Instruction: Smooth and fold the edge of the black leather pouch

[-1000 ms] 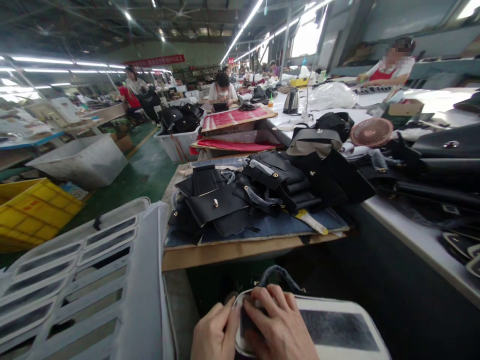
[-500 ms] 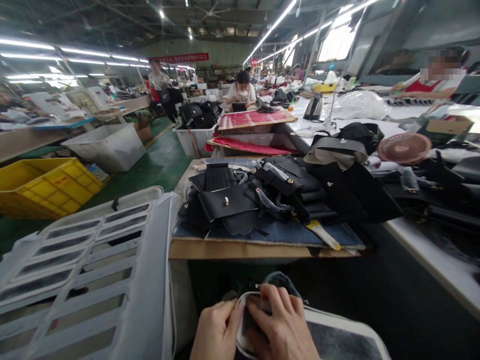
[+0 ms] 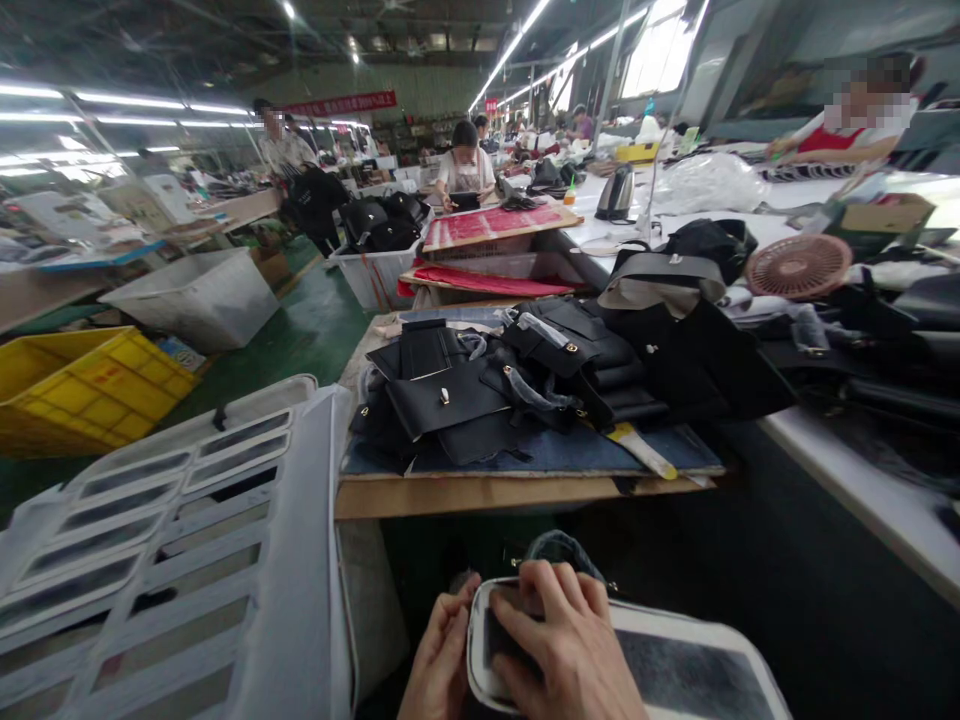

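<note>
A handbag (image 3: 686, 665) lies low in front of me, one side up, with a dark panel inside a pale border. Its plastic-wrapped handle (image 3: 559, 548) curves up behind my knuckles. My right hand (image 3: 562, 635) grips the bag near its left end, fingers bent and pressed on the dark panel. Just beside that end is my left hand (image 3: 442, 640), thumb and fingers closed together at the pale rim. Whatever is between those fingertips is too small to make out. The bag's underside is hidden.
Black bags (image 3: 450, 400) with plastic-wrapped handles are heaped on a blue-topped board ahead. A yellow-tipped brush (image 3: 641, 450) lies at its front edge. To my left is a grey slotted rack (image 3: 292, 560); beyond it stands a yellow crate (image 3: 97, 380). Co-workers are farther back.
My left thumb and fingers have drawn together and slid slightly outward from the bag's left rim. My right hand stays on the panel. The view has tilted and shifted a little.
</note>
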### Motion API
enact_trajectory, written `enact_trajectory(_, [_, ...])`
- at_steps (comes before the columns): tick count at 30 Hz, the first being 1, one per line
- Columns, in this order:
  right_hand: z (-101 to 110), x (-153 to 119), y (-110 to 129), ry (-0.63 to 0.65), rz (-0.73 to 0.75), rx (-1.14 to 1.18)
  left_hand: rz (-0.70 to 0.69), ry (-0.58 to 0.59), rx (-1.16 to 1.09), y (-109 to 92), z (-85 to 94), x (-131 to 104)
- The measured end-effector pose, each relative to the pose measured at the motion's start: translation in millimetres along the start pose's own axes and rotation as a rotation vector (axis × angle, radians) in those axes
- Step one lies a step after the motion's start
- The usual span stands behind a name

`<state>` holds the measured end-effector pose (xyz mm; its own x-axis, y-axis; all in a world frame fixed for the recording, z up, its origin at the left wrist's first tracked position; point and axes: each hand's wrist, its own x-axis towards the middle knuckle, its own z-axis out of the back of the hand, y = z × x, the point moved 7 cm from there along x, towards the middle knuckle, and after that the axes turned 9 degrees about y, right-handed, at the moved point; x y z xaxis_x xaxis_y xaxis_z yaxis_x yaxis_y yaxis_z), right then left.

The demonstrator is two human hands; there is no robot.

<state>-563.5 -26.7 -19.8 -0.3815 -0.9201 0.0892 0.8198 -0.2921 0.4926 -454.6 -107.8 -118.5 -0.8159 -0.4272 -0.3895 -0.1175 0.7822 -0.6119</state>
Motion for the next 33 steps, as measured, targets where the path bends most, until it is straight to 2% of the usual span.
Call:
enact_trajectory(6, [12.7,-0.2,4.5,-0.081,0.062,-0.027,0.081,0.051,-0.139,12.5,-2.7,1.4])
enact_trajectory(11, [17.3,-0.9,7.3,-0.167,0.075,-0.030,0.084,0.089,-0.076,5.8,-8.3,2.8])
enact_trajectory(16, [9.9,-1.5,4.4,-0.130,0.073,-0.014,0.102,0.121,-0.043,5.2,-10.5,1.4])
enact_trajectory(21, [5.7,-2.9,1.8,-0.192,0.077,0.009,0.096,0.160,-0.051,7.5,-8.1,0.9])
enact_trajectory(26, [4.5,-4.1,0.4,-0.232,0.088,-0.025,0.080,0.250,-0.004,4.2,-13.2,2.8])
enact_trajectory(30, [3.2,-4.7,-1.7,-0.246,0.087,-0.041,0.080,0.211,0.086,-0.7,-10.8,1.7])
enact_trajectory(33, [2.4,-4.7,-3.3,-0.259,0.088,-0.049,0.045,0.144,0.312,-6.8,-5.6,0.1])
